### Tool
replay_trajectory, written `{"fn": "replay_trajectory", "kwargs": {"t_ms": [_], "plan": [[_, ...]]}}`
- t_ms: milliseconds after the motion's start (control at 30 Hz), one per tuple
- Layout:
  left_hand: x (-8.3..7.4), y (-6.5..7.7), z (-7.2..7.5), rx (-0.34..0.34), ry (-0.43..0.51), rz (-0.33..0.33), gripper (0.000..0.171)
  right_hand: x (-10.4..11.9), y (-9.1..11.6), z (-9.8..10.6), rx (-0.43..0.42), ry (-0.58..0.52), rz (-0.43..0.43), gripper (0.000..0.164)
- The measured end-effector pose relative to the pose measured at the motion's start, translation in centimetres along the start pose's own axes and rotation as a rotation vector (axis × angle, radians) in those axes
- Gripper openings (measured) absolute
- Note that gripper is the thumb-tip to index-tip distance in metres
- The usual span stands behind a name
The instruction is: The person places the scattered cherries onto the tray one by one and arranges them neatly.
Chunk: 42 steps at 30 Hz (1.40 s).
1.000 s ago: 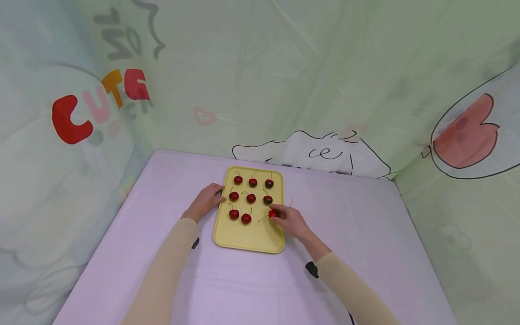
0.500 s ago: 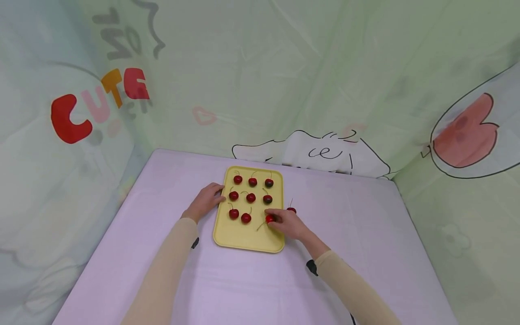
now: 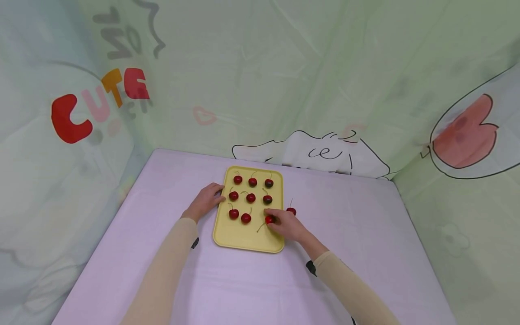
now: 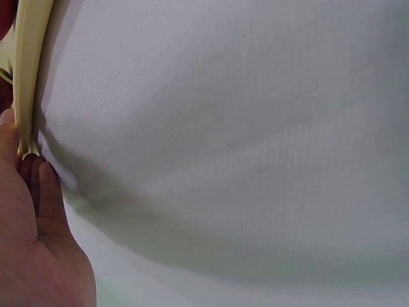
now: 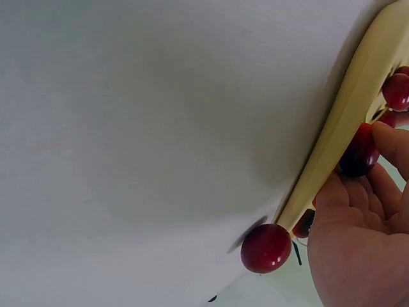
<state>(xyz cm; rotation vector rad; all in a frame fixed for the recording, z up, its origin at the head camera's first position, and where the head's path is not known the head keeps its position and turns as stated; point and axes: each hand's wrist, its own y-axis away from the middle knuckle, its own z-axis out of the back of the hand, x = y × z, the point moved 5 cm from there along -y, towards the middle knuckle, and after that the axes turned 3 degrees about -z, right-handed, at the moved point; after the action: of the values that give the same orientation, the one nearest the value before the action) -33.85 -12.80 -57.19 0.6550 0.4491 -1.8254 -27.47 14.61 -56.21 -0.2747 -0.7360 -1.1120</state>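
Note:
A yellow tray (image 3: 248, 237) lies on the table, with several dark red cherries (image 3: 250, 197) set out in rows, stems attached. My left hand (image 3: 205, 201) pinches the tray's left rim; in the left wrist view the thumb is over the rim (image 4: 30, 70) and the fingers are on its outer side. Over the tray's right part, my right hand (image 3: 286, 224) holds a cherry (image 3: 269, 220) between thumb and fingers, its stem pointing toward the near left. The right wrist view shows this held cherry (image 5: 360, 152) just inside the rim.
One more cherry (image 3: 291, 211) sits on the table just outside the tray's right edge, partly behind my right hand. The table has a pale lilac cloth (image 3: 345, 225). Printed curtains (image 3: 260, 81) stand at the back and both sides.
My right hand has shifted slightly left and nearer to me with the cherry it holds. The cherry outside the tray has come into view behind it. The left hand has stayed put.

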Motion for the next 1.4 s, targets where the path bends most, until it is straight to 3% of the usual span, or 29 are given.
{"fn": "replay_trajectory", "kwargs": {"t_ms": [467, 733, 967, 1400], "plan": [[-0.2, 0.1, -0.1, -0.014, 0.013, -0.004, 0.049, 0.5, 0.2, 0.2, 0.004, -0.009, 0.053, 0.048], [-0.2, 0.2, 0.0, -0.004, 0.000, 0.006, 0.049, 1.1, 0.6, 0.7, 0.000, -0.023, 0.021, 0.049], [0.1, 0.3, -0.1, -0.004, -0.008, 0.004, 0.048, 0.7, 0.9, 1.0, -0.048, -0.064, 0.005, 0.051], [0.0, 0.0, 0.0, -0.003, -0.012, 0.009, 0.049, -0.9, 2.4, 2.6, -0.233, -0.165, -0.086, 0.069]]}}
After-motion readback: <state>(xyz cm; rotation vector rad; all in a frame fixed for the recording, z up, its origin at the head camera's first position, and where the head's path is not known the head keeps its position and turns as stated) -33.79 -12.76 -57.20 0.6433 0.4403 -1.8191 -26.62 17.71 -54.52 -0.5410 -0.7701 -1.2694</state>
